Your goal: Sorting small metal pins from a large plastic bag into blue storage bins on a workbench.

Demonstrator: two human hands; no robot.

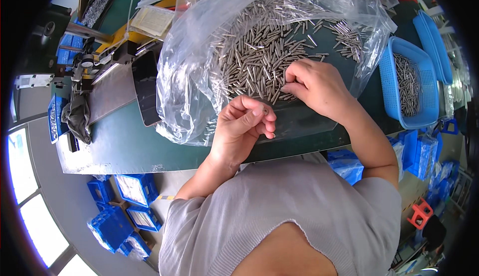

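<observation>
While the left hand (pixel 242 126) hovers above the green surface (pixel 124 141), its grip is pressed together, pinching one small metal pin (pixel 265 110) at the fingertips. Beside it, the right hand (pixel 314 86) rests on a heap of pins (pixel 259 51) inside a clear plastic bag (pixel 184 76), fingers curled, pinching at pins. A blue basket (pixel 426 76) holding more pins stands at the right.
</observation>
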